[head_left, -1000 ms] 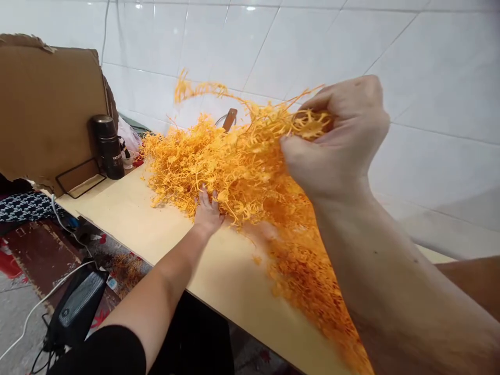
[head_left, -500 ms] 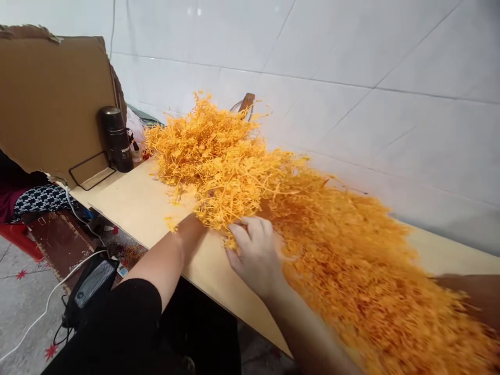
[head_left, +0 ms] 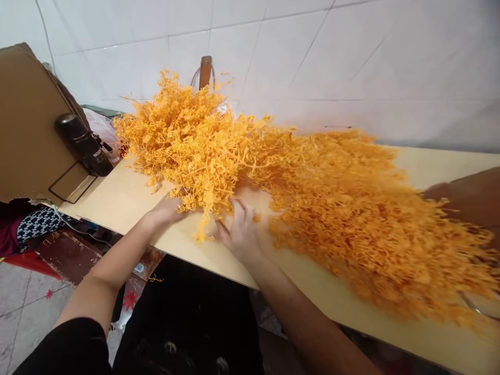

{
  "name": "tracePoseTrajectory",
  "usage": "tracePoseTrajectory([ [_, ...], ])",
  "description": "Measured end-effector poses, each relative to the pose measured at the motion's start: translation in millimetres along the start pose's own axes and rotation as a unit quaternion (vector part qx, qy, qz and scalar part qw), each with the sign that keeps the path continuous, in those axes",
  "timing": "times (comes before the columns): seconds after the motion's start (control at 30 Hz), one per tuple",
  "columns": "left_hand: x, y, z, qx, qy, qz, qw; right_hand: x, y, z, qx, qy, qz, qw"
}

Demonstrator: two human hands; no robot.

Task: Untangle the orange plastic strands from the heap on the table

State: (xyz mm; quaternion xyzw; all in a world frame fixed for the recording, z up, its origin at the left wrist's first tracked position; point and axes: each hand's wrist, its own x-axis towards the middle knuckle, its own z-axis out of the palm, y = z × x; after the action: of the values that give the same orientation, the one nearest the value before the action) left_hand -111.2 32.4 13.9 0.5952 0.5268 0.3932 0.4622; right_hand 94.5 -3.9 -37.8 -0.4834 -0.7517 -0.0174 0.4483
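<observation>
A big heap of orange dried-flower sprigs (head_left: 187, 140) lies on the pale tabletop (head_left: 133, 203), leaning toward the wall. My left hand (head_left: 171, 208) reaches under the near left side of this heap; its fingers are hidden by the sprigs. Beside the heap's near edge is my right hand (head_left: 241, 234), thumb apart from the bent fingers, fingertips touching the hanging sprigs. A second, wider mass of orange sprigs (head_left: 363, 219) spreads over the table to the right, partly blurred.
A cardboard sheet (head_left: 23, 125) stands at the left, with a black vacuum flask (head_left: 84, 143) and a thin wire frame (head_left: 72, 182) by it. Behind the heap a brown upright piece (head_left: 205, 73) rises near the tiled wall (head_left: 273, 52). A brown shape (head_left: 464, 195) lies at far right.
The view has shifted, so table and heaps sit higher and further left. My left hand has drawn back slightly, showing more from under the sprigs. My right hand stays at the heap's edge.
</observation>
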Motion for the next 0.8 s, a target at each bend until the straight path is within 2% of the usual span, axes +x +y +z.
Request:
tracePoseTrajectory([
  [0.03,-2.7,-1.5,-3.9,0.032,0.008,0.008,0.999,1.0,2.8,-3.0,0.019,0.019,0.03,0.999],
  [0.1,-11.9,-5.4,-8.5,0.05,0.063,0.025,0.996,3.1,8.7,-10.0,0.063,0.052,0.083,0.993],
  [0.17,-25.2,-7.8,-6.9,0.012,0.118,0.021,0.993,4.5,12.5,-16.8,0.099,0.059,0.111,0.987],
  [0.2,-32.1,-7.3,-3.2,-0.027,0.117,0.002,0.993,4.9,12.4,-19.8,0.109,0.057,0.109,0.986],
  [0.27,-42.9,-2.1,9.4,-0.122,0.046,-0.056,0.99,5.7,7.4,-24.7,0.116,0.05,0.082,0.989],
  [0.33,-45.6,8.0,27.4,-0.223,-0.044,-0.093,0.969,6.6,-3.2,-28.6,0.115,0.047,0.04,0.991],
  [0.37,-43.4,13.8,37.3,-0.264,-0.067,-0.097,0.957,7.0,-9.5,-30.3,0.113,0.043,0.021,0.992],
  [0.47,-27.9,29.7,66.3,-0.333,-0.073,-0.101,0.934,6.3,-26.6,-35.9,0.099,0.017,-0.013,0.995],
  [0.57,-14.4,39.4,87.4,-0.361,-0.116,-0.115,0.918,1.5,-35.3,-41.5,0.072,0.001,-0.009,0.997],
  [0.67,-14.1,45.8,96.7,-0.381,-0.143,-0.117,0.906,-5.1,-36.9,-44.2,0.067,0.016,0.032,0.997],
  [0.8,-23.8,55.8,95.7,-0.375,-0.117,-0.134,0.91,-9.8,-37.1,-41.8,0.096,0.025,0.139,0.985],
])
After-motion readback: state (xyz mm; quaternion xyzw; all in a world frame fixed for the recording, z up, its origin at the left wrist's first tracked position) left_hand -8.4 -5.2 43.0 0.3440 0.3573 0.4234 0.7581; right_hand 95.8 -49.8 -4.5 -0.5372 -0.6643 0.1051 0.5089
